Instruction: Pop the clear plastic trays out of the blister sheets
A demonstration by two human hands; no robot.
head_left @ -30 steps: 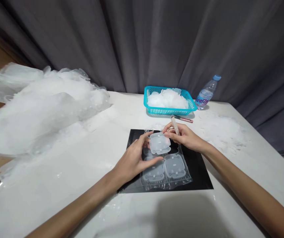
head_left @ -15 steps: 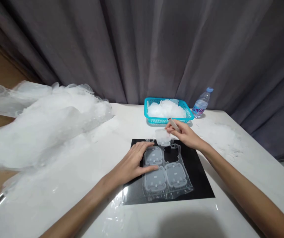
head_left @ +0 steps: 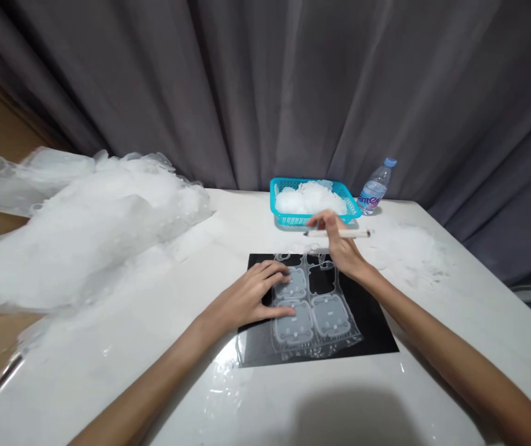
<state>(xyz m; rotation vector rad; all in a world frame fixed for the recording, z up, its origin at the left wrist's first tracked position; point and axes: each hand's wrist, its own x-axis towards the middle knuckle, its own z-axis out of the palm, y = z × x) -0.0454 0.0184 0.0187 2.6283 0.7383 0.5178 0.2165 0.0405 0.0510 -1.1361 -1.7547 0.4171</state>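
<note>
A clear plastic sheet with rounded panels (head_left: pixel 331 314) lies on a black mat (head_left: pixel 372 322). My left hand (head_left: pixel 260 291) rests on its left side, thumb and fingers spread flat. At the upper right of the sheet is a panel-shaped gap where the black mat shows through. Above the mat's far edge, by the basket's front, my right hand (head_left: pixel 337 241) grips a slim white pen-like tool (head_left: pixel 351 233), held crosswise, with a dark tip at the left. Its exact kind is not clear. No loose panel shows in this hand.
Behind my right hand stands a turquoise basket (head_left: pixel 284 219) heaped with translucent pieces (head_left: pixel 309 197). A water bottle (head_left: pixel 373 191) is beside it. Large piles of plastic sheets (head_left: pixel 93 229) cover the table's left, and scraps (head_left: pixel 416 254) lie at right. A grey curtain (head_left: pixel 256 93) hangs behind.
My right hand has moved up toward the basket, and the translucent panel it held no longer shows. The pen-like tool has turned crosswise. My left hand stays on the sheet.
</note>
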